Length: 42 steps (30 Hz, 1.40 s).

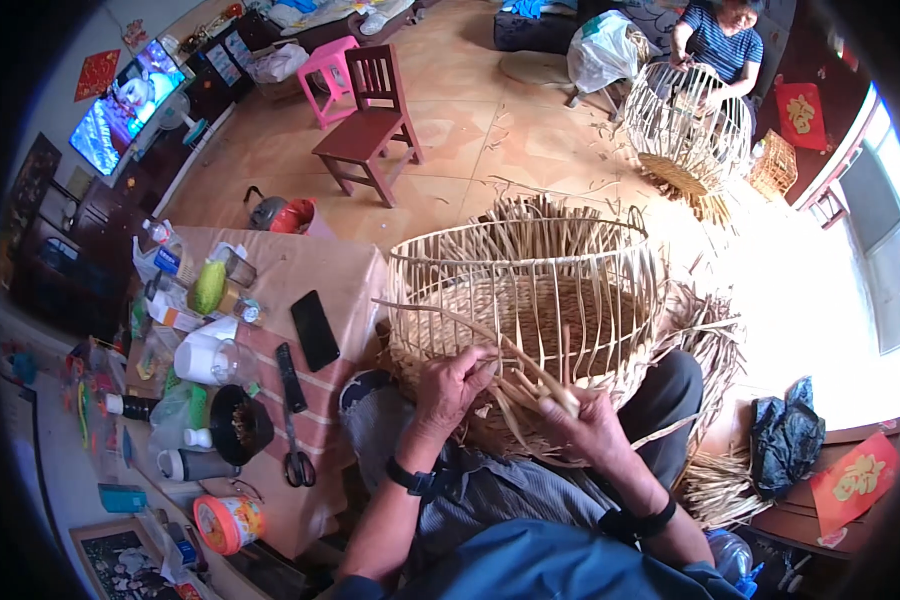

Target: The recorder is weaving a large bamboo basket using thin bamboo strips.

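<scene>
A large woven straw basket [530,300] rests against my lap, its lower part densely braided and its upper frame of thin ribs and a hoop still open-sided. At its near side, my left hand [452,388] is closed, its fingertips pinched at a straw strip. My right hand [592,428] grips a small bundle of straw strips [535,385] that fans toward the left hand. One long strip [425,307] curves from the bundle past the left fingertips and out over the basket's left side. The pinched fingertips partly hide what they hold.
On the left, a cloth-covered table [355,270] carries a phone [314,330], scissors [296,465], a knife [290,378] and several bottles. Loose straw [710,340] lies right of the basket. Farther off stand a wooden chair [365,135] and a person [725,45] handling another basket [685,125].
</scene>
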Tool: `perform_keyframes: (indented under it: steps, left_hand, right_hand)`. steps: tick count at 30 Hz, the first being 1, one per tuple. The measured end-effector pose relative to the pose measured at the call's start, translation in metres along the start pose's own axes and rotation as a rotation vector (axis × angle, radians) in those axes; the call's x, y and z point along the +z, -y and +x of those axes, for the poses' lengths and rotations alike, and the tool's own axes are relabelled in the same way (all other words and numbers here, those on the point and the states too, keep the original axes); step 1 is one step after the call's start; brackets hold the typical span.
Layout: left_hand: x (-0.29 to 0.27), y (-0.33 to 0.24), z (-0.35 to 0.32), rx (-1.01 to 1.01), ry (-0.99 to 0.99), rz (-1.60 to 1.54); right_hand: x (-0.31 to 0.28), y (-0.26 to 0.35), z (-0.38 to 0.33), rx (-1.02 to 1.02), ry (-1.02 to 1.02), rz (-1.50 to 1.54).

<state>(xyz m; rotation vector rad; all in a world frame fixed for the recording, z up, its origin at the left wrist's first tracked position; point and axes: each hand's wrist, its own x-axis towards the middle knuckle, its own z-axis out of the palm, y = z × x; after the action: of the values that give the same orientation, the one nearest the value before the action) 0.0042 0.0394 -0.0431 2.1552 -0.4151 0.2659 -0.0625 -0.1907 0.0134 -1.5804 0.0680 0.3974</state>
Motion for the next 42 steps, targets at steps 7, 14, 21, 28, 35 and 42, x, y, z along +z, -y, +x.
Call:
perform_keyframes:
  steps: [7,14,21,28,35,42]
  left_hand:
    - [-0.028,-0.044,-0.003,0.142,-0.056,0.23]
    - [-0.032,-0.08,-0.012,0.202,-0.003,0.316]
    - [-0.007,-0.066,-0.012,0.022,0.101,0.159]
    - [-0.021,-0.056,0.0,-0.038,0.179,-0.06]
    - [-0.032,-0.053,0.007,-0.072,0.283,-0.025]
    - [-0.044,-0.055,0.037,-0.113,0.489,-0.115]
  right_hand:
    - [-0.01,0.012,-0.003,0.0,0.057,-0.265]
    - [-0.016,-0.025,-0.026,-0.347,0.15,0.022]
    - [-0.01,-0.015,-0.008,0.103,0.248,0.189]
    - [-0.093,-0.063,-0.057,-0.277,0.067,0.364]
    - [-0.107,-0.057,-0.065,-0.225,-0.172,0.397]
    - [-0.025,-0.046,-0.059,-0.168,0.266,-0.6]
